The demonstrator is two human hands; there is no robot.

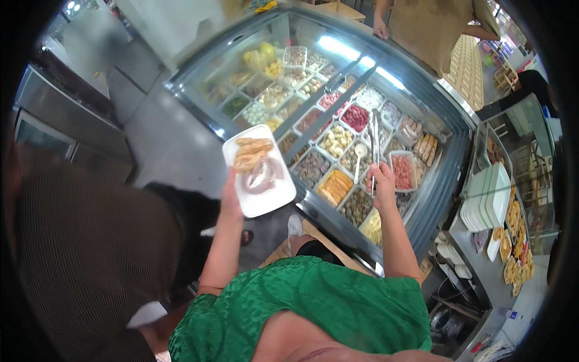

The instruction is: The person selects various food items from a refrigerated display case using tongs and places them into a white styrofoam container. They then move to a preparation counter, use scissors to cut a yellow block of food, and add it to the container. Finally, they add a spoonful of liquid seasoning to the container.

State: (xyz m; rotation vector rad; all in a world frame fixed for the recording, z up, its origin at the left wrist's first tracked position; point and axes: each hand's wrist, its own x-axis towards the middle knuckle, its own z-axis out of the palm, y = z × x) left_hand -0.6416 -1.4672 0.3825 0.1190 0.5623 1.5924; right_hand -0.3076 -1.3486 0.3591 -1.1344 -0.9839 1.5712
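Observation:
My left hand (232, 193) grips the edge of a white rectangular tray (270, 202). Golden fried dough pieces (252, 154) lie on it beside pale greyish slices (262, 175) that look like meat. In my right hand (382, 181) is a pair of metal tongs (374, 131), held over the open part of a glass-topped display freezer (298, 208). Below them are many white tubs of food, among them dark red pieces (354, 117), yellowish-white chunks (335, 140) and orange strips (335, 187). A white spoon (360, 156) rests in one tub, left of the tongs.
At left, close by, stands a person in a dark striped top (99, 235). Another person in a brown apron (420, 31) is beyond the freezer. Stacked plates (486, 199) and fried snacks (515, 253) occupy the right counter. Sliding glass (271, 54) covers the freezer's far-left part.

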